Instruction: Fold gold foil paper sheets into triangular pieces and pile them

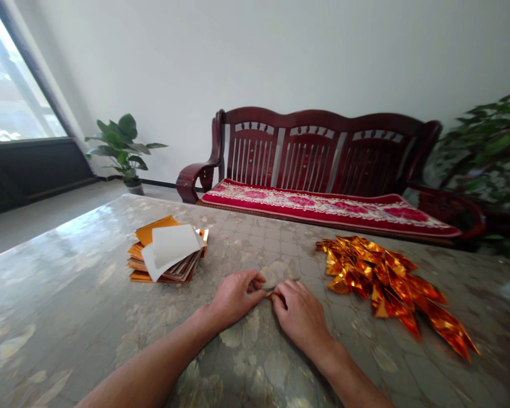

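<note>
My left hand (238,293) and my right hand (301,313) meet low over the middle of the table, fingers bent inward. Between them shows a thin sliver of a sheet of foil paper (271,294), orange at its edge; most of it is hidden by the fingers. My right thumb and fingers close on one end of the sheet. The left thumb and fingertips pinch at the other end. To the right lies a heap of folded, shiny orange-gold foil pieces (382,277). A stack of foil paper sheets (165,252) sits to the left, white sides up on top.
The table (110,317) has a glossy, flower-patterned cover. Beyond its far edge stands a dark red wooden bench (306,153) with a red floral seat cover (323,205). A potted plant (123,147) stands at the back left, leafy foliage (484,147) at the right.
</note>
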Available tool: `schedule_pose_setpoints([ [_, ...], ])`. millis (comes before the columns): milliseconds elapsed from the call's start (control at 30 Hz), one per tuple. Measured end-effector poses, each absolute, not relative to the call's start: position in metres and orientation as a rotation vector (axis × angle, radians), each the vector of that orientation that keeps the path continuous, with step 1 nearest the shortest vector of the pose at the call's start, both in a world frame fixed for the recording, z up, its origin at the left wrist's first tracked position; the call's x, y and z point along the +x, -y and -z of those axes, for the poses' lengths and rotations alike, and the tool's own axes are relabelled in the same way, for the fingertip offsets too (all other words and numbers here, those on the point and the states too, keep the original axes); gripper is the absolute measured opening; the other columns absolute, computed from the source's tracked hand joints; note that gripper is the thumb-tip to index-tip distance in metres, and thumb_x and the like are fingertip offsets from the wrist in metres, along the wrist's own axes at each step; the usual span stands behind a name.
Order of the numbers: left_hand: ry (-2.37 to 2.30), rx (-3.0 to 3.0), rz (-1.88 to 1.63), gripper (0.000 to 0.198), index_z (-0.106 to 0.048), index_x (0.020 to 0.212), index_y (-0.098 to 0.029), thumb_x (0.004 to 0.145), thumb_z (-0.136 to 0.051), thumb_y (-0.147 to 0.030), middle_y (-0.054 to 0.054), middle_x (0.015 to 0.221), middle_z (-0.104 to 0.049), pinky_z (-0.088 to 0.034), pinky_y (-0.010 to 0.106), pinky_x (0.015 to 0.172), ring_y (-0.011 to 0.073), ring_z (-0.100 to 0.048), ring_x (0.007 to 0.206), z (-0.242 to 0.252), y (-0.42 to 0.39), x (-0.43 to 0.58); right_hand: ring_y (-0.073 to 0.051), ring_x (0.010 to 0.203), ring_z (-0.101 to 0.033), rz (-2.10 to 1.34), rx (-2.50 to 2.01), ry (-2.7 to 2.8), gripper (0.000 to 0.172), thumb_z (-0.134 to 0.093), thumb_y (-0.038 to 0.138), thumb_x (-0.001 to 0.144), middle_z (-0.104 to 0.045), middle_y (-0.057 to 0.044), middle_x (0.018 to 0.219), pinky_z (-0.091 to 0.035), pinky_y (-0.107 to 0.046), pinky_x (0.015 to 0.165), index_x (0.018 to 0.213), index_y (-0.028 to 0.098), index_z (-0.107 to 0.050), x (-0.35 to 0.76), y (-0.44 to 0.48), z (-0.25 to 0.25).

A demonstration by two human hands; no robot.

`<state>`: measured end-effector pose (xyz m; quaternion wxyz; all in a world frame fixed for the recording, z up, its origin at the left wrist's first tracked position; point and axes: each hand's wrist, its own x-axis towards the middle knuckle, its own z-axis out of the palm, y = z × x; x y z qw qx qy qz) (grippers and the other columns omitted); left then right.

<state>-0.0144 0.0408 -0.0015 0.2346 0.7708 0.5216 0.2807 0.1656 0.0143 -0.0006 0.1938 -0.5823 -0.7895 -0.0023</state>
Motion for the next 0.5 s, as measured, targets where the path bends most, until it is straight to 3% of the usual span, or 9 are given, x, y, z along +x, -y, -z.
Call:
schedule_pose_setpoints([
  [167,-1.543,2.237,-0.681,0.015,-0.071,0.076,-0.023,0.083,-0.058,-0.026,-0.001,0.078,-0.07,-0.036,0.023,0.064,0.0149,-0.061,0.075,-0.0013,-0.0419,-0.0076,-0.018,0.084,-0.057,0.015,-1.645,2.216,0.012,-0.056,0.019,0.089,-0.066,0.0,0.085,-0.031,-0.029,0.07,0.078,0.022,-0.06,0.1645,-0.0138,-0.0001],
  [500,-1.575,2.175,-0.573,0.019,-0.073,0.077,-0.023,0.084,-0.056,-0.031,0.0,0.078,-0.072,-0.035,0.023,0.062,0.0166,-0.063,0.075,-0.0063,-0.0432,-0.0079,-0.019,0.081,-0.057,0.073,-1.662,2.188,0.013,-0.055,0.017,0.089,-0.066,-0.001,0.083,-0.031,-0.03,0.069,0.078,0.022,-0.059,0.1628,-0.0148,0.0001],
])
